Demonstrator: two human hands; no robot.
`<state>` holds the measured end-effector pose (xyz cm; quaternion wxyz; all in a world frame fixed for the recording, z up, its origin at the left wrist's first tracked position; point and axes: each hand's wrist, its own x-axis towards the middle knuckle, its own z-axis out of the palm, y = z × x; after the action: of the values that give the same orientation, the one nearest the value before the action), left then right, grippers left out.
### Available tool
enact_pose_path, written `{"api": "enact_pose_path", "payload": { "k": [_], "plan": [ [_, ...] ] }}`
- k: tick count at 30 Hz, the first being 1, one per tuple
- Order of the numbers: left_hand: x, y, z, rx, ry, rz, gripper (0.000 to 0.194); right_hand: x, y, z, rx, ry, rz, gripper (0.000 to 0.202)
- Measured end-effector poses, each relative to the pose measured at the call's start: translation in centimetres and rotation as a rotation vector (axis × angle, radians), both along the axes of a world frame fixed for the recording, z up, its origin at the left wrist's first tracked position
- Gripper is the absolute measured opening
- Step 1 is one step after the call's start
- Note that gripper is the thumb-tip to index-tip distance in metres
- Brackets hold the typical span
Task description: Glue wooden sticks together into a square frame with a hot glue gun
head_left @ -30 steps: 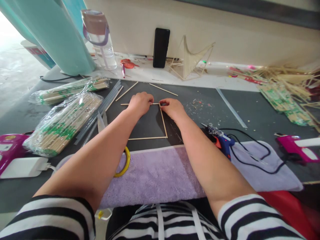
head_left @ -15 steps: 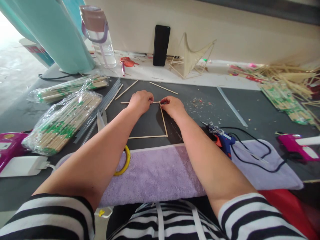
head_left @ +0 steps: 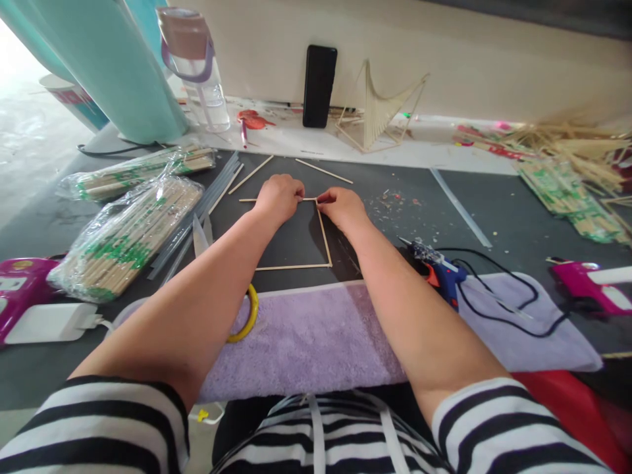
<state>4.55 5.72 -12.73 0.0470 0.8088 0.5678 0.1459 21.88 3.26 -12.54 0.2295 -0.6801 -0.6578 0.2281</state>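
Observation:
Three thin wooden sticks lie joined at corners on the dark table: a top stick [head_left: 247, 200], a right side stick [head_left: 324, 234] and a bottom stick [head_left: 292, 267]. My left hand [head_left: 280, 197] pinches the top stick near its middle. At the upper right corner, my right hand [head_left: 342, 205] holds the joint between thumb and finger. Two loose sticks, one slanted [head_left: 251, 174] and one farther right [head_left: 324, 171], rest beyond my hands. The left end of the bottom stick is hidden behind my left forearm.
Bagged sticks [head_left: 141, 237], glue sticks [head_left: 197, 209] and scissors [head_left: 251, 315] are at left. A blue glue gun [head_left: 447, 280] with its cord lies right, partly on a purple towel [head_left: 316, 342]. Behind stand a phone [head_left: 319, 85], bottle [head_left: 197, 79] and stick model [head_left: 378, 115].
The view has shifted very slightly. Both hands keep the same grip, and the sticks have not visibly moved on the table.

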Motion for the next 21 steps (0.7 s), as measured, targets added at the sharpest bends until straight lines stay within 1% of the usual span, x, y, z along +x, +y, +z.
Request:
{"api": "enact_pose_path", "payload": {
  "k": [9,21],
  "plan": [
    [0.12,-0.3,0.25,-0.026,-0.038,0.01,0.019,-0.09,-0.13,0.14,0.008,-0.018,-0.003,0.021],
    [0.41,-0.63,0.76,-0.038,0.019,0.051,0.02,-0.02,-0.03,-0.23,0.022,-0.002,-0.011,0.021]
  ]
}}
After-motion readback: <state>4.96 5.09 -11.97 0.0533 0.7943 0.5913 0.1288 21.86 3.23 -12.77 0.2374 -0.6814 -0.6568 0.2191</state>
